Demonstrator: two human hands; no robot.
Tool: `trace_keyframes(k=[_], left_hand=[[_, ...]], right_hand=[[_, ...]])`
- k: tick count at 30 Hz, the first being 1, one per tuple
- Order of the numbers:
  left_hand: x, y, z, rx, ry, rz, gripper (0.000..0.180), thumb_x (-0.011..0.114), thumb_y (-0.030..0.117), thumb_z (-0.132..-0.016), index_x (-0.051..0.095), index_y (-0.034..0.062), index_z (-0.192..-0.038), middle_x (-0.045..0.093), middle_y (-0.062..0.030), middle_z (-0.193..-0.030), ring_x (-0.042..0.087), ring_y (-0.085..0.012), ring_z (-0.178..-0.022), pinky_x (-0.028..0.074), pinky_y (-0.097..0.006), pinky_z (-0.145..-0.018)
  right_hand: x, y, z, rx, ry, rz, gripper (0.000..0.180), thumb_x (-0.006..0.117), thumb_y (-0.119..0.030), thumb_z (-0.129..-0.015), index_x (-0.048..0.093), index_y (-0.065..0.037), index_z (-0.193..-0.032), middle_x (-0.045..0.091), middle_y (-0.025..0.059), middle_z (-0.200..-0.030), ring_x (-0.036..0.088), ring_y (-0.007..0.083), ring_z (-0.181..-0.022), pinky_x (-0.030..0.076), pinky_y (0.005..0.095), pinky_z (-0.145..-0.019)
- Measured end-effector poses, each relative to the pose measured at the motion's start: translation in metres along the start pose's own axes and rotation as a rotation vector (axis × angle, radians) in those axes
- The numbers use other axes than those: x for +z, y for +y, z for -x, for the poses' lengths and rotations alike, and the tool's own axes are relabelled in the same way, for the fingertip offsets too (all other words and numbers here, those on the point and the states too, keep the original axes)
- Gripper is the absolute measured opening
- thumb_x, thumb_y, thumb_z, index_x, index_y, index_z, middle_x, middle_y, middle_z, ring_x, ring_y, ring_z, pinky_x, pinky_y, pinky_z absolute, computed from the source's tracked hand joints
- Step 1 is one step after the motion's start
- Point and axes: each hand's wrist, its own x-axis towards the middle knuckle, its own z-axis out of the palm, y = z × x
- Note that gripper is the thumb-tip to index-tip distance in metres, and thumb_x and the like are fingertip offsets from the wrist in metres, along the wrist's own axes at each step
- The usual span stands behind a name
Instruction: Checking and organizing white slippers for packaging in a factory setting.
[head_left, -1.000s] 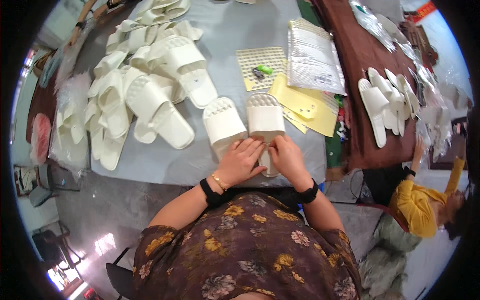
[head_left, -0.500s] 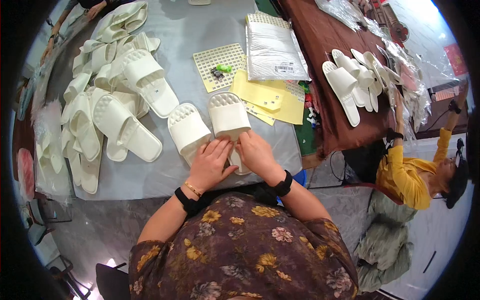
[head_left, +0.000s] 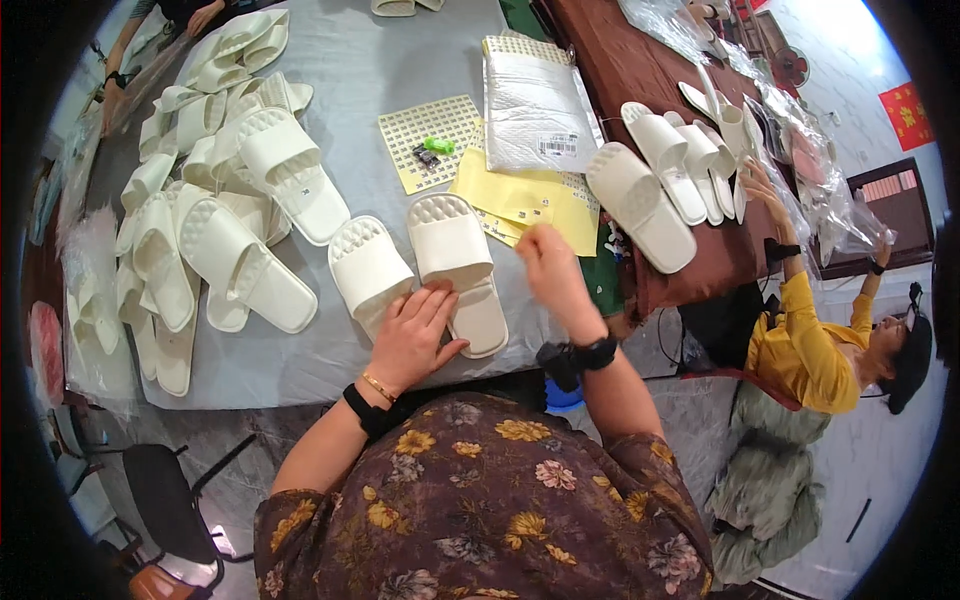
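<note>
Two white slippers with quilted insoles lie side by side before me, the left slipper (head_left: 371,262) and the right slipper (head_left: 455,258). My left hand (head_left: 415,335) rests across their near halves, fingers stretched out and nothing gripped. Off to the right, my right hand (head_left: 553,270) is raised beside the yellow sticker sheets (head_left: 567,207), its fingers curled together; whether something small is between them I cannot make out. A small dark label shows on another slipper (head_left: 290,175) to the left.
Many white slippers (head_left: 165,250) are heaped on the left of the grey table (head_left: 340,90). Beyond the sheets lie a green clip-like item (head_left: 438,145) and a white padded mailer (head_left: 537,115). A co-worker in yellow (head_left: 810,345) reaches over slippers on the brown-covered table (head_left: 600,60).
My right hand has left the right slipper and moved right, up to the yellow sheets. My left hand stays on the slippers. On the brown-covered table, a slipper now lies closer to its left edge.
</note>
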Motion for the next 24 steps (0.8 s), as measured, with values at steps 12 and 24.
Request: trace_keyframes(k=[12,24], left_hand=[[-0.001,0.004,-0.001,0.002,-0.016,-0.008,0.063,0.068,0.046,-0.085,0.058,0.0049,-0.131,0.056,-0.0076,-0.137,0.049,-0.0241,-0.127,0.037,-0.041,-0.104],[0.000,0.001,0.000,-0.008,-0.009,0.006,0.064,0.068,0.046,-0.085,0.057,0.0050,-0.132,0.056,-0.0079,-0.135,0.049,-0.0256,-0.126,0.036,-0.042,-0.103]], right_hand=[[0.021,0.047,-0.087,0.029,-0.222,0.391,0.019,0.062,-0.017,-0.086,0.067,0.002,-0.087,0.068,0.0241,-0.090,0.065,0.0407,-0.090,0.051,0.0486,-0.080],[0.014,0.037,-0.089,0.134,-0.029,0.324,0.012,0.062,-0.014,-0.085,0.065,-0.003,-0.088,0.068,0.0194,-0.092,0.065,0.0380,-0.091,0.050,0.0495,-0.078]])
